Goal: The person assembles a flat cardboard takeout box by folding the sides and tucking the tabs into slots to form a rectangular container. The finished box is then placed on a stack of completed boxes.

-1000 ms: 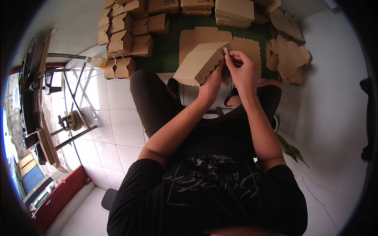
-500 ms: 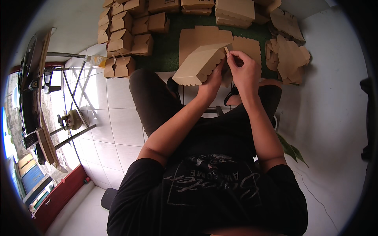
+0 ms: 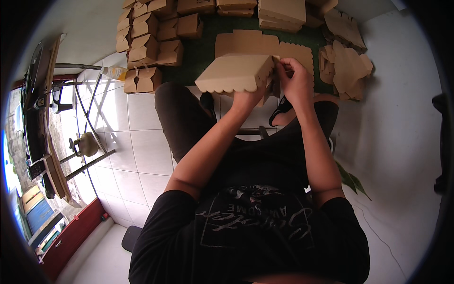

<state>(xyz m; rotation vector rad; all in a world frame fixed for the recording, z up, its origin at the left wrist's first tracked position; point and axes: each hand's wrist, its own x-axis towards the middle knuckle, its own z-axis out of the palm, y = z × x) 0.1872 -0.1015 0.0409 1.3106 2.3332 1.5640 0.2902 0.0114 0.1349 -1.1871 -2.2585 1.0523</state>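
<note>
A brown cardboard box point(image 3: 236, 71) with scalloped edges is held up in front of me, its broad panel facing up. From below and behind, my left hand point(image 3: 249, 98) grips it; most of its fingers are hidden by the cardboard. At the box's right end, my right hand point(image 3: 298, 80) pinches a small corner flap between thumb and fingertips. Beyond the box, an unfolded cardboard blank point(image 3: 246, 40) lies flat, with a scalloped panel point(image 3: 302, 53) at its right, partly covered by my right hand.
Folded brown boxes point(image 3: 144, 47) are stacked at the far left on a green mat point(image 3: 198, 61). More boxes point(image 3: 282, 12) stand at the back. Loose cardboard pieces point(image 3: 347, 66) are piled at the right. A bottle point(image 3: 115, 73) lies beside the left stack, near a metal rack point(image 3: 90, 104).
The box has turned from a steep slant to nearly level, its left end rising and swinging left. My left hand turned with it; my right hand stays at the corner, shifted slightly right.
</note>
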